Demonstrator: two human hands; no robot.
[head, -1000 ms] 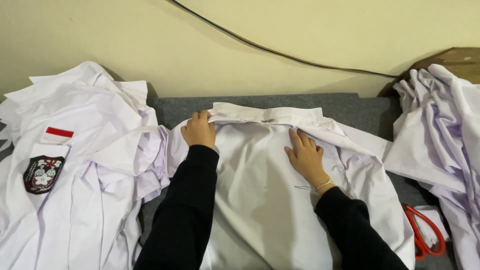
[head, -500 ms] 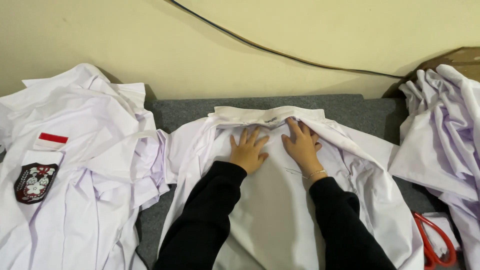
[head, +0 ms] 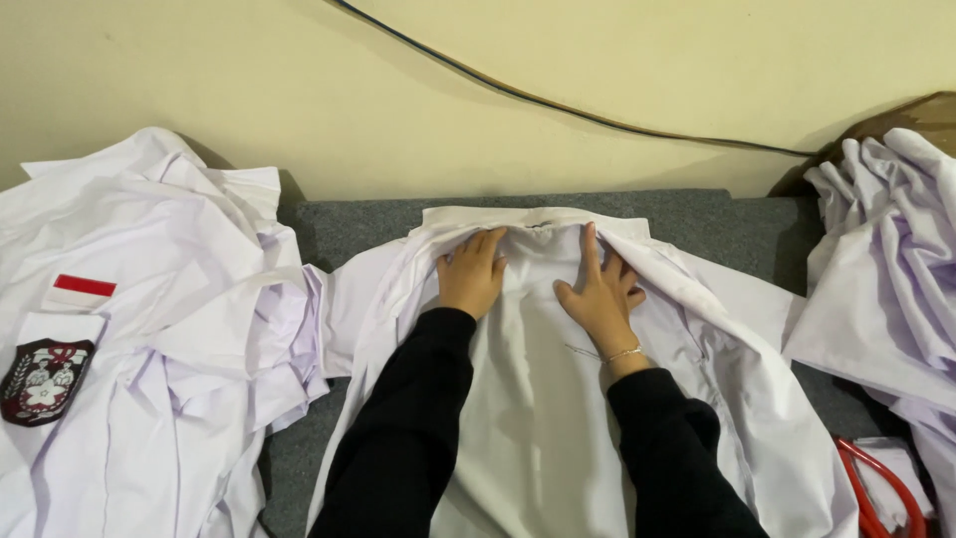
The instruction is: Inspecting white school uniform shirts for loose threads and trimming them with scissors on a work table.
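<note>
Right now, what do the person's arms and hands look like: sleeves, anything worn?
Both arms wear long black sleeves of plain, unmarked fabric that end at the wrists. The left hand is bare, with no ring or band showing. The right hand is bare too, with a thin bracelet at the wrist. No gloves, no watch in view.

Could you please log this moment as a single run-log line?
left hand: flat on white shirt below collar | right hand: flat beside it | shirt piles both sides
</note>
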